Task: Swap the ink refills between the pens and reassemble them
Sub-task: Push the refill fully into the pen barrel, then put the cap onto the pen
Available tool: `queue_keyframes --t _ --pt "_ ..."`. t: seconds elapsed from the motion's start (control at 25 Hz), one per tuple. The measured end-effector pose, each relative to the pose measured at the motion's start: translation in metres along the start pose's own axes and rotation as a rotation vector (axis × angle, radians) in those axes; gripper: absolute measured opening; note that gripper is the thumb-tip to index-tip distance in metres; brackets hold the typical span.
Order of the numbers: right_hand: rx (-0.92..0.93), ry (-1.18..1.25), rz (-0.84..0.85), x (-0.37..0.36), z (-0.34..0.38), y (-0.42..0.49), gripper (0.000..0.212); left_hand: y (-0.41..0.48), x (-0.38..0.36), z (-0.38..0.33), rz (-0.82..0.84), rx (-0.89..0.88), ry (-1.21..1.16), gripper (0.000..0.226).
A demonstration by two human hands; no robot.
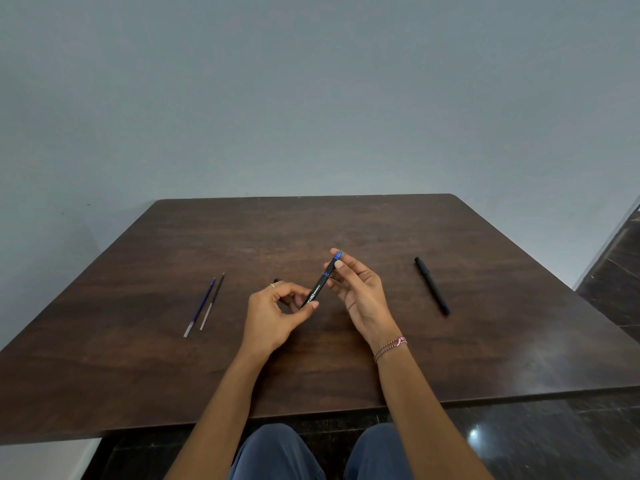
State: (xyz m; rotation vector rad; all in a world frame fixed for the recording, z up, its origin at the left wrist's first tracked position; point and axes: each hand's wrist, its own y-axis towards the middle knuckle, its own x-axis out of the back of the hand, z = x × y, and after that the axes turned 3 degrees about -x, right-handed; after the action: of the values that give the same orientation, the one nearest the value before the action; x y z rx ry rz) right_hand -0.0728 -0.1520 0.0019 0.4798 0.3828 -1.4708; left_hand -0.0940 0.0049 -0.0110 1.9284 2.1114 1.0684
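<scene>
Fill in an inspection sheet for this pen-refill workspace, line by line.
Surface: dark brown wooden table.
Job's things: black pen barrel with blue tip, held above table; thin blue refill and thin dark refill side by side, left; slim black pen lying right.
Clutter: small dark piece behind left hand, unidentifiable.
Grippers: left hand grips barrel's lower end; right hand pinches its blue tip.
Cables: nothing seen.
Surroundings: grey wall; dark tiled floor.

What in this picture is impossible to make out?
Head view, all three:
Rear end of the held pen: wrapped by the left hand.
A small dark object beyond that hand: mostly covered by its fingers.
Lettering on the held pen: too small to read.
</scene>
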Motion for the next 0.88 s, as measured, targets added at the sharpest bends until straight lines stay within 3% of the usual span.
queue_keyframes --t 0.44,0.88 --pt "0.018 0.12 -0.03 0.0038 -0.0013 0.0036 0.031 0.0008 0.0001 -0.0001 0.009 0.019 0.003 0.018" --pt "0.015 0.046 -0.02 0.0015 -0.0009 0.0023 0.023 0.0005 0.0003 -0.0015 0.014 0.016 0.0 0.017"
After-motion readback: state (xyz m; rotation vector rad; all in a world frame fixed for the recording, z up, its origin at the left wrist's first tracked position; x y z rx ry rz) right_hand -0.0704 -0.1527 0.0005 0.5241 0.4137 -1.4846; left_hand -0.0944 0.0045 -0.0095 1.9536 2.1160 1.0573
